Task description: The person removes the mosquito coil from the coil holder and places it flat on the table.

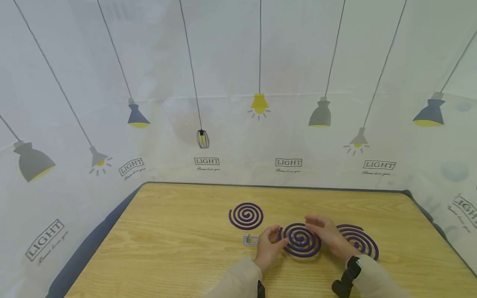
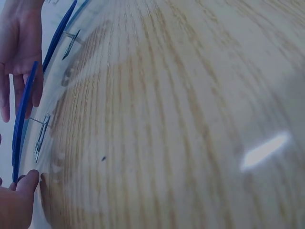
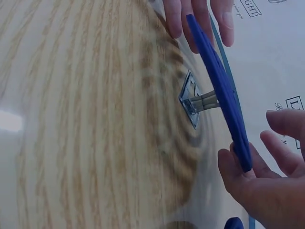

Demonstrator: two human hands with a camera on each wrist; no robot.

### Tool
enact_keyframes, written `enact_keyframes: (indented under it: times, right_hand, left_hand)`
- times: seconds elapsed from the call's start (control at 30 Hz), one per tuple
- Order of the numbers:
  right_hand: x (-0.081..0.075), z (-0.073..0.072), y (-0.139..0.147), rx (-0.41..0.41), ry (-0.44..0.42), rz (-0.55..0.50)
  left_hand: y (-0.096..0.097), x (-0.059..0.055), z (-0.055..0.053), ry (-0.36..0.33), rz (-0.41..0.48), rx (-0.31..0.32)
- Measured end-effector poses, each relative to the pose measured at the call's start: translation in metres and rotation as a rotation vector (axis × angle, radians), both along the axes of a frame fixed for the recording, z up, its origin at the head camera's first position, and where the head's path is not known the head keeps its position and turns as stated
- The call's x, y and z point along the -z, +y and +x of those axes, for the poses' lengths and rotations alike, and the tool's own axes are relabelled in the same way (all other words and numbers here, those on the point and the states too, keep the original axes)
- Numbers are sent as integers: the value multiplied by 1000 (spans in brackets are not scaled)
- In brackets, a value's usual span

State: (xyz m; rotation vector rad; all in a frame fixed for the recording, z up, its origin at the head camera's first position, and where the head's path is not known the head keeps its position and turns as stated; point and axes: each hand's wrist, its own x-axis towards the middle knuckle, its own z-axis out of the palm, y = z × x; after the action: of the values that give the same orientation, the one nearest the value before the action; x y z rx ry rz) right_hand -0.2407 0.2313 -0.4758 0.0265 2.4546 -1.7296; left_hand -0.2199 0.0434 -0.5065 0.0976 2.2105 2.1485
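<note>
The middle purple mosquito coil (image 1: 300,256) sits raised on a small metal stand (image 3: 190,100), slightly tilted in the right wrist view. At its left edge is my left hand (image 1: 268,249), fingers loosely bent, with the thumb overlapping the outer ring in the head view. My right hand (image 1: 331,236) is around the opposite edge, its fingers extended and spread; the coil's rim passes between thumb and fingers in the right wrist view (image 3: 242,155). Neither hand shows a firm grip. Beside my left hand lies another small metal stand (image 1: 250,240) with no coil on it.
A second mosquito coil (image 1: 246,227) lies behind and left of the hands. The third coil (image 1: 374,244) is right, partly hidden by my right hand and wrist. Everything is on a wood-grain table (image 1: 167,248), with a lamp-printed white curtain (image 1: 231,136) around its far sides.
</note>
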Motion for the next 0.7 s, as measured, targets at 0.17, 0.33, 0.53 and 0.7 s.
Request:
enact_keyframes:
  times: [0.17, 0.33, 0.53, 0.7]
  right_hand:
    - [5, 1, -2, -8, -15, -1]
    - [8, 3, -5, -4, -23, 24]
    - [8, 5, -6, 2, -41, 63]
    - [9, 6, -7, -2, -36, 67]
  left_hand:
    - [0, 0, 0, -3, 2, 8]
    - [2, 0, 0, -80, 25, 19]
    - [7, 0, 1, -95, 38, 0]
    - [11, 0, 4, -123, 66, -45]
